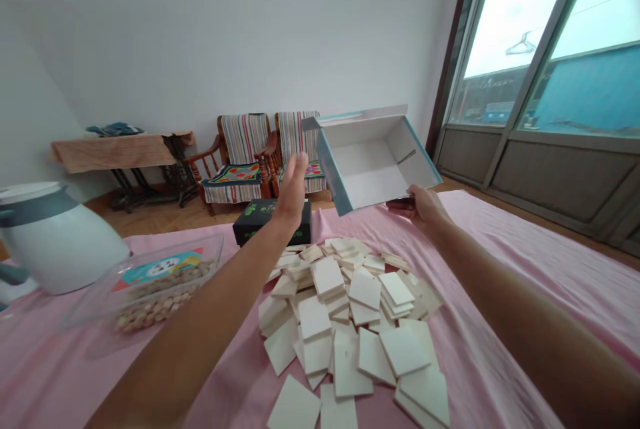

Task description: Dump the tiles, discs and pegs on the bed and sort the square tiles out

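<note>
The right hand [423,207] pinches the lower edge of 1 teal-edged, white-lined rectangular cardboard box [367,169], tilted up-left of it, mouth showing. The left hand [293,190], unclasped, fingers raised, is near the box. Below both hands: heaped square cream wooden tiles [327,275].

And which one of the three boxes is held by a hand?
The open box with the white inside and blue-green rims: the right hand grips its lower edge. The black box and the clear plastic box rest on the pink cloth.
</note>
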`<state>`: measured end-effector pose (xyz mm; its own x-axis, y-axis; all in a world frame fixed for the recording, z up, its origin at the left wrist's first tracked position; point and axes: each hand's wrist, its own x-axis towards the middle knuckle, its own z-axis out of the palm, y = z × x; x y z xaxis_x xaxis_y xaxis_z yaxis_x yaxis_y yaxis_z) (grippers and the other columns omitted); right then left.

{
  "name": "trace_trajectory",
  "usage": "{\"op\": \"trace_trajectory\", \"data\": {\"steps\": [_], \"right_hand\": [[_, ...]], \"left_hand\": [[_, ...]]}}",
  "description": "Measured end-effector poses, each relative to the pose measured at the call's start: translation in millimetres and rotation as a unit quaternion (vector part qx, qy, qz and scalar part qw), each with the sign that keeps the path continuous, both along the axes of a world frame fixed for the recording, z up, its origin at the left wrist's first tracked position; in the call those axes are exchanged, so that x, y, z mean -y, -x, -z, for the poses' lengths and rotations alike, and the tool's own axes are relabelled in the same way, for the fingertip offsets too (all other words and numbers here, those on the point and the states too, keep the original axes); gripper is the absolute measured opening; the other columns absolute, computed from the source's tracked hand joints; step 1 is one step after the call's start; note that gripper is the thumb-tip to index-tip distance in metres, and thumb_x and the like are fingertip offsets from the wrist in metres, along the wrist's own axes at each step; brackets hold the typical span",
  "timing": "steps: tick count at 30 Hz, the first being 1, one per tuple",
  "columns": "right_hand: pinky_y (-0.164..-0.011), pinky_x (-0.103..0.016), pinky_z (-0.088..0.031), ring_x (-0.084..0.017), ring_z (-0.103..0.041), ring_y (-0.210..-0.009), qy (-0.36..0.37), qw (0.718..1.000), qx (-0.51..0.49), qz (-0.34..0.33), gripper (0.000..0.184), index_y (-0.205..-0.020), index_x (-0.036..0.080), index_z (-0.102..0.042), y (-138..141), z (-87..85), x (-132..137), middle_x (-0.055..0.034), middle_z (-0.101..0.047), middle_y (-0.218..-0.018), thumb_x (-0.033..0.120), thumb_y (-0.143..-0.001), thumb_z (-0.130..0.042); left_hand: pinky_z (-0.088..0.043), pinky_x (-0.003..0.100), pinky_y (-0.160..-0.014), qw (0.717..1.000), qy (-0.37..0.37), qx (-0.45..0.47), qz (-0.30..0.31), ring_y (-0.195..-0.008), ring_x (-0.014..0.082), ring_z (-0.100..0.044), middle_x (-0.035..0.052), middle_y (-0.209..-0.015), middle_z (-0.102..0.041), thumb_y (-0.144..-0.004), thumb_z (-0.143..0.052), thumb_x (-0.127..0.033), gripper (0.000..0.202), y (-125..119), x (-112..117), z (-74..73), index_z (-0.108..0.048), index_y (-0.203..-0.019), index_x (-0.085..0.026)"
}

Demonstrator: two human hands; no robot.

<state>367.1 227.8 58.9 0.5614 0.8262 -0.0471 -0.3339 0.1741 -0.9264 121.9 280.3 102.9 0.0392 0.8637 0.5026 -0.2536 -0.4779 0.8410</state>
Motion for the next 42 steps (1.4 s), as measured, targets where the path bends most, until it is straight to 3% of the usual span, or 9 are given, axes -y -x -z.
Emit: {"op": "trace_trajectory", "data": {"steps": [8, 19, 22, 25, 27, 31, 33, 36, 42], "right_hand": [[-0.051, -0.031, -0.059, -0.019, -0.065, -0.050, 0.112, 0.994, -0.001, 0.004, 0.018, -0.096, 0.012, -0.052, -30, 35.5, -29, -0.0049, -0.062, -0.058, 0.010, -0.079, -0.047], [-0.052, -0.037, -0.058, -0.025, -0.069, -0.060, 0.229, 0.959, 0.164, -0.011, 0.049, -0.117, 0.007, -0.052, -28, 90.9, -42, -0.0138, -0.068, -0.066, 0.047, -0.092, -0.038], [-0.066, -0.041, -0.057, -0.028, -0.070, -0.076, 0.231, 0.930, 0.286, -0.003, 0.048, -0.107, 0.009, -0.062, -37, 102.9, -26, -0.0206, -0.071, -0.084, 0.044, -0.092, -0.033], [-0.095, -0.040, -0.047, -0.029, -0.062, -0.108, 0.205, 0.895, 0.396, -0.024, 0.027, -0.095, 0.015, -0.070, -48, 120.8, -9, -0.0174, -0.069, -0.108, 0.029, -0.084, -0.050], [-0.106, -0.037, -0.036, -0.027, -0.054, -0.121, 0.170, 0.839, 0.511, -0.074, 0.026, -0.099, 0.016, -0.071, -53, 135.5, -3, -0.0142, -0.064, -0.121, 0.026, -0.082, -0.053], [-0.107, -0.046, -0.031, -0.027, -0.043, -0.130, 0.145, 0.597, 0.779, -0.130, 0.038, -0.121, 0.016, -0.061, -59, 160.5, -5, -0.0165, -0.051, -0.137, 0.027, -0.092, -0.039], [-0.103, -0.049, -0.033, -0.029, -0.044, -0.128, 0.153, 0.521, 0.828, -0.138, 0.036, -0.120, 0.019, -0.060, -61, 165.7, -11, -0.0170, -0.052, -0.136, 0.025, -0.093, -0.037], [-0.096, -0.046, -0.035, -0.029, -0.050, -0.116, 0.146, 0.469, 0.857, -0.155, 0.033, -0.115, 0.021, -0.062, -62, 164.8, -20, -0.0163, -0.057, -0.125, 0.026, -0.093, -0.037], [-0.088, -0.047, -0.036, -0.031, -0.053, -0.105, 0.187, 0.455, 0.854, -0.171, 0.037, -0.118, 0.024, -0.060, -60, 159.9, -44, -0.0148, -0.062, -0.113, 0.030, -0.094, -0.033]], "left_hand": [[-0.052, 0.038, -0.085, 0.994, 0.018, -0.086, -0.071, -0.108, 0.0233, -0.059, 0.0116, -0.114, -0.064, -0.086, -0.049, -0.056, 0.047, 59, 40, 72.4, -0.059, -0.110, -0.017], [-0.053, 0.033, -0.076, 0.982, 0.032, -0.178, -0.057, -0.090, 0.0210, -0.065, 0.0089, -0.095, -0.069, -0.090, -0.044, -0.052, 0.042, 91, 70, 102.0, -0.063, -0.104, -0.017], [-0.053, 0.034, -0.078, 0.966, 0.026, -0.245, -0.080, -0.088, 0.0210, -0.066, 0.0075, -0.095, -0.070, -0.090, -0.045, -0.047, 0.035, 112, 81, 110.9, -0.064, -0.099, -0.019], [-0.054, 0.039, -0.084, 0.914, -0.030, -0.379, -0.139, -0.092, 0.0238, -0.066, 0.0068, -0.098, -0.071, -0.086, -0.048, -0.034, 0.025, 149, 90, 131.0, -0.066, -0.096, -0.022], [-0.051, 0.044, -0.092, 0.863, -0.084, -0.463, -0.181, -0.101, 0.0258, -0.065, 0.0080, -0.105, -0.070, -0.082, -0.045, -0.026, 0.029, 174, 92, 151.6, -0.067, -0.100, -0.022], [-0.043, 0.045, -0.105, 0.768, -0.120, -0.600, -0.189, -0.123, 0.0272, -0.054, 0.0119, -0.131, -0.060, -0.085, -0.042, -0.028, 0.044, 208, 88, 192.0, -0.061, -0.123, -0.017], [-0.041, 0.045, -0.107, 0.735, -0.121, -0.645, -0.170, -0.129, 0.0273, -0.049, 0.0137, -0.138, -0.052, -0.087, -0.040, -0.031, 0.049, 213, 83, 201.9, -0.057, -0.129, -0.014], [-0.037, 0.044, -0.110, 0.719, -0.121, -0.667, -0.154, -0.132, 0.0265, -0.044, 0.0139, -0.143, -0.046, -0.088, -0.038, -0.029, 0.051, 211, 75, 203.0, -0.052, -0.134, -0.012], [-0.035, 0.047, -0.111, 0.723, -0.111, -0.662, -0.164, -0.134, 0.0278, -0.042, 0.0148, -0.145, -0.044, -0.088, -0.038, -0.026, 0.052, 208, 57, 200.6, -0.049, -0.136, -0.011]]}}
